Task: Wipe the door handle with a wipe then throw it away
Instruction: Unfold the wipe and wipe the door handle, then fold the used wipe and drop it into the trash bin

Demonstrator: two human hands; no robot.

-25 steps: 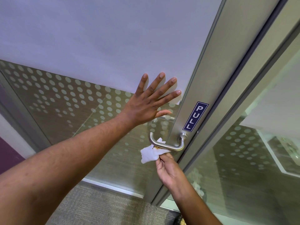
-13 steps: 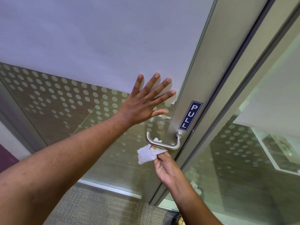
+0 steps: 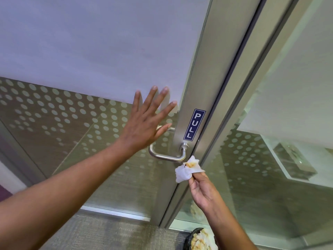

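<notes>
Brushed-steel lever door handle looks wiped; right hand pinches the stained white wipe beside it while left hand, spread flat, steadies the frosted glass door.

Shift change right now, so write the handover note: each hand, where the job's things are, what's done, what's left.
Left hand: open, flat against the door glass, above the door handle.
Right hand: pinching the wipe just below the handle's pivot end, by the door frame.
Wipe: crumpled, orange-brown stains on it, so some wiping looks done. Whether the handle is fully clean cannot be told.
Bin: on the floor below the right forearm, already holding crumpled tissue.
Left: finish any remaining wiping, then drop the wipe in the bin.
</notes>
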